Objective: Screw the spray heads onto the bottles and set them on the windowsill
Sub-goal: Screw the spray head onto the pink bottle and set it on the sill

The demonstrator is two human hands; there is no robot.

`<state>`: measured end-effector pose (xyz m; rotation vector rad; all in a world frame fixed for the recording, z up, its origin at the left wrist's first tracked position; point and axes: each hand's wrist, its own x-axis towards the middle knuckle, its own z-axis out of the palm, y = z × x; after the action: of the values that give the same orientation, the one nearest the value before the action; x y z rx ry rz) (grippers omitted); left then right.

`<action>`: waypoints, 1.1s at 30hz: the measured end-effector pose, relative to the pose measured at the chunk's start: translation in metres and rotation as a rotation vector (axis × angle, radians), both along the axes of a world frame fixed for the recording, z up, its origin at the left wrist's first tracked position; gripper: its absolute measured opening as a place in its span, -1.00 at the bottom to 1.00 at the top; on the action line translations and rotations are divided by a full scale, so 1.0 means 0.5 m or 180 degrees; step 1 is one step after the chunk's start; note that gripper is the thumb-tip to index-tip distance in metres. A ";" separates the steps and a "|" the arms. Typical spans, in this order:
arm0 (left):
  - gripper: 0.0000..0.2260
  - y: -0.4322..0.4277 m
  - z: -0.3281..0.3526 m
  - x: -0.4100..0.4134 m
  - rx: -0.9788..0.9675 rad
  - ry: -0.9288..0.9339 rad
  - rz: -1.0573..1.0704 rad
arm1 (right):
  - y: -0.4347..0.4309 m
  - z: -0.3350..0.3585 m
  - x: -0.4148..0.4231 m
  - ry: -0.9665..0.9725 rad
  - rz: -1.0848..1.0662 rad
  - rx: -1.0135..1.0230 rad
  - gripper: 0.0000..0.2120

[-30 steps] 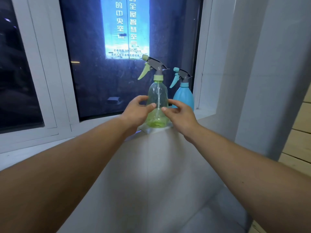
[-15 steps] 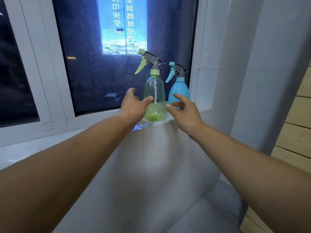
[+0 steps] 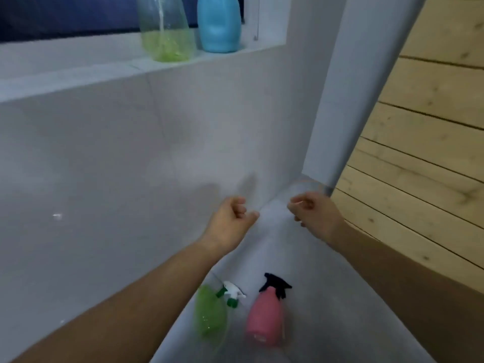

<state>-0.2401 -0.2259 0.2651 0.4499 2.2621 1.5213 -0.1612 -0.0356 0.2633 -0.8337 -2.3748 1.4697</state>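
Note:
Two bottles stand side by side on the white windowsill (image 3: 78, 74): a clear green-tinted bottle (image 3: 167, 35) and a blue bottle (image 3: 218, 24) to its right, their tops cut off by the frame. Down on the grey floor stand a green bottle (image 3: 209, 313) with a white and green spray head and a pink bottle (image 3: 264, 318) with a black spray head. My left hand (image 3: 230, 224) and my right hand (image 3: 314, 218) hang in mid air between sill and floor, fingers loosely curled, holding nothing.
A grey tiled wall (image 3: 104, 166) runs below the sill. A grey wall corner (image 3: 340, 100) and light wooden planking (image 3: 419, 153) rise on the right. The grey floor (image 3: 301, 258) narrows between them.
Both hands let go of the clear green bottle on the sill and dropped low. The view tilted down, bringing the green and pink bottles on the floor into sight.

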 end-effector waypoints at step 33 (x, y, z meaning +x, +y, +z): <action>-0.36 0.022 -0.519 0.146 -0.1692 -0.1564 -0.0463 | 0.000 -0.599 0.026 -0.1664 -0.0314 -0.0502 -0.64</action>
<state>-0.1672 -0.2149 0.0056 0.0681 2.0631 0.7927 -0.1481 -0.0356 -0.0359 -1.5118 -2.5317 1.5627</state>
